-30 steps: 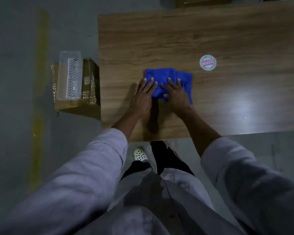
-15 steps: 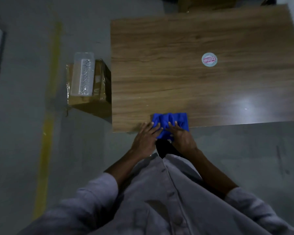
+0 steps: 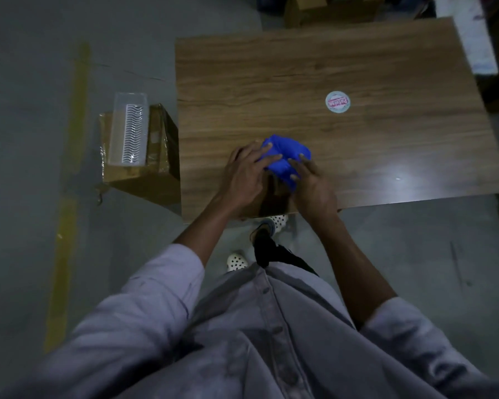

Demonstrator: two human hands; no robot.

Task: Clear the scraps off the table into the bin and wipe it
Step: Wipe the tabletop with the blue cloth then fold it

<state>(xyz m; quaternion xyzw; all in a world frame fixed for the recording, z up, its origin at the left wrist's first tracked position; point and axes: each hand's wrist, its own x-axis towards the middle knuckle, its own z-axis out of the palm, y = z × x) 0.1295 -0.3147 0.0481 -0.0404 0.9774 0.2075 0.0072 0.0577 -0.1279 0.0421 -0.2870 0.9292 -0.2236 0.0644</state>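
Blue cloth (image 3: 285, 152) bunched in a lump on the table (image 3: 300, 67), near the front edge, left of centre. Left hand (image 3: 247, 172) has its grip curled over the cloth's left side and top; right hand (image 3: 314, 187) has its grip pinching the near right side, so both are clamped on it. Likely soft, light and limp, no fragility; best held by a gathered fold or flattened under a palm for wiping. Table is smooth wood-grain with glare at right, probably slick. A round sticker (image 3: 337, 101) lies flat farther back. Grey floor (image 3: 26, 254) with a yellow line (image 3: 72, 133); a cardboard box (image 3: 150, 182) just left of the table carries a clear plastic tray (image 3: 128, 131). Dim room.
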